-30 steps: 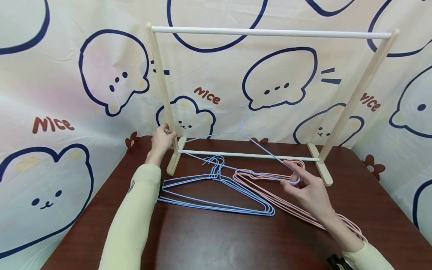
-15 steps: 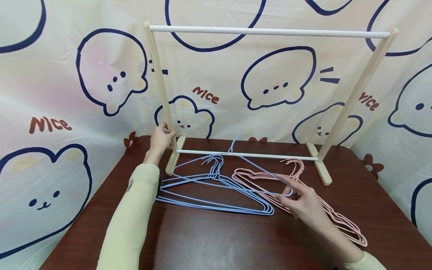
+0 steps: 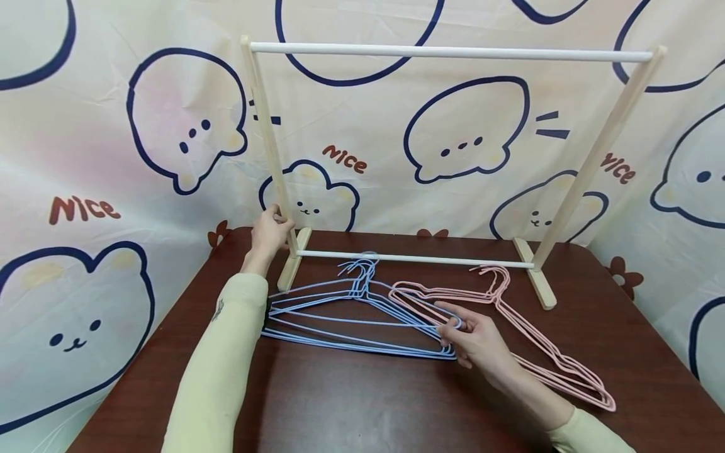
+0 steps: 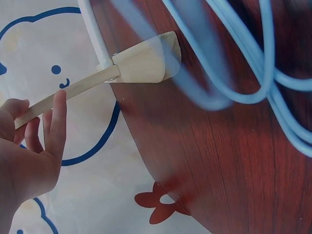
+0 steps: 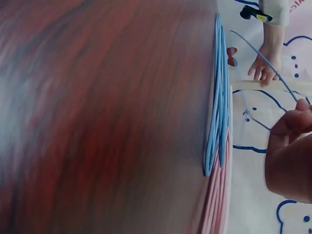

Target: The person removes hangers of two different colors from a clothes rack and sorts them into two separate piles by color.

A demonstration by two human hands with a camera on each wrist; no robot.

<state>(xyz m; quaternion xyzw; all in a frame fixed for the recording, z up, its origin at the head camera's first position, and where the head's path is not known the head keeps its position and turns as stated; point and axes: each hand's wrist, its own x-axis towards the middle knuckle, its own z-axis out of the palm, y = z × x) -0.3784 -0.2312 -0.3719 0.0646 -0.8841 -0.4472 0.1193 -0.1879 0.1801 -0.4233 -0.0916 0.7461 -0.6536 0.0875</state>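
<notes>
In the head view my left hand (image 3: 269, 236) holds the left wooden post (image 3: 266, 126) of a small clothes rack near its foot. The left wrist view has the thumb and fingers around that post (image 4: 68, 91). My right hand (image 3: 478, 336) pinches one end of a blue clothes hanger (image 3: 362, 323), held above several more blue hangers (image 3: 368, 348) that lie stacked on the table. Its hook overlaps theirs. In the right wrist view the held hanger (image 5: 265, 61) slants up from the fingertips, apart from the blue stack (image 5: 217, 102).
Several pink hangers (image 3: 552, 340) lie on the table to the right, partly behind my right hand. The rack's white top rail (image 3: 453, 53) and lower rail (image 3: 436, 258) span the back. A patterned cloth (image 3: 362, 119) hangs close behind the rack. The brown table (image 3: 351, 409) extends toward me.
My right hand has moved left and slightly down with the blue hanger, bringing it from in front of the lower rail to over the blue stack. My left hand stays on the post.
</notes>
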